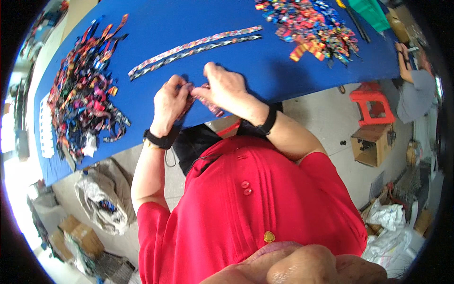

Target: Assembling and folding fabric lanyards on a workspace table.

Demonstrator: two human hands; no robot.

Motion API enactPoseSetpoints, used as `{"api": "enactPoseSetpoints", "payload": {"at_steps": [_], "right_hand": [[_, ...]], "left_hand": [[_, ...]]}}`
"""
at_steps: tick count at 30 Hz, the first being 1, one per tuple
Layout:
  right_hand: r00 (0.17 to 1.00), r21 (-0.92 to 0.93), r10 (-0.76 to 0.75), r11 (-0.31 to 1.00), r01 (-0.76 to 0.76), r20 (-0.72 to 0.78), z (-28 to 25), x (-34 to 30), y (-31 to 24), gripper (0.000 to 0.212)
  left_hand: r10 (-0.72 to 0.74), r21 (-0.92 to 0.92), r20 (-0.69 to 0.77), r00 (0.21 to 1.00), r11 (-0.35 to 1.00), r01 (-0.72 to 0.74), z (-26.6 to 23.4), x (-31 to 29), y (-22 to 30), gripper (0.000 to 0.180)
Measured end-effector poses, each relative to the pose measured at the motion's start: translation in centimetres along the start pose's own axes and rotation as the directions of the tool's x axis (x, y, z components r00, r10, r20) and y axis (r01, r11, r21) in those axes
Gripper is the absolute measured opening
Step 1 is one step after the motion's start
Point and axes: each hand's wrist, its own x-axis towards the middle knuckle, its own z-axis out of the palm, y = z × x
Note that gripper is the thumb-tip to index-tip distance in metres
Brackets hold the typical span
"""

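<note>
Near the front edge of the blue-covered table, a pinkish patterned fabric strap is between my two hands. My left hand pinches it with thumb and fingers. Just to the right, my right hand grips the same strap, and a length hangs below toward the table edge. Its fastening details are too small to make out. Beyond my hands lie two flat strips side by side, a multicoloured strap and a black-and-white patterned strap.
A tangled heap of patterned straps covers the table's left end. Another colourful strap pile lies at the far right. On the floor are a red stool, a cardboard box and a beige sack. Another person's arm shows at right.
</note>
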Motion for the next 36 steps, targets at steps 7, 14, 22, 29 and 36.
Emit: {"api": "enactPoseSetpoints", "payload": {"at_steps": [7, 14, 22, 29, 36], "right_hand": [[0.994, -0.08, -0.095, 0.993, 0.09, -0.054, 0.2, 0.2, 0.7, 0.058], [0.993, -0.099, -0.107, 0.99, 0.102, -0.044, 0.1, 0.2, 0.3, 0.054], [0.999, 0.212, -0.019, 0.977, 0.009, 0.044, -1.9, -0.7, 2.6, 0.041], [0.978, 0.097, -0.123, 0.985, 0.141, -0.17, -6.8, -4.1, 7.0, 0.018], [0.951, -0.089, -0.18, 0.983, 0.163, -0.25, -7.9, -5.2, 11.1, 0.03]], "left_hand": [[0.022, -0.047, -0.052, 0.998, 0.999, -0.025, -0.1, 0.0, 0.4, 0.02], [-0.084, -0.161, -0.025, 0.996, 0.984, 0.079, -0.2, -0.3, 0.0, 0.018], [-0.229, -0.463, 0.056, 0.972, 0.856, 0.228, -1.6, -2.8, -0.4, 0.015], [-0.016, 0.086, -0.39, 0.921, 0.995, 0.054, -3.4, -8.2, -2.3, 0.022], [0.019, 0.289, -0.452, 0.892, 0.949, 0.127, -3.3, -9.7, -6.0, 0.04]]}}
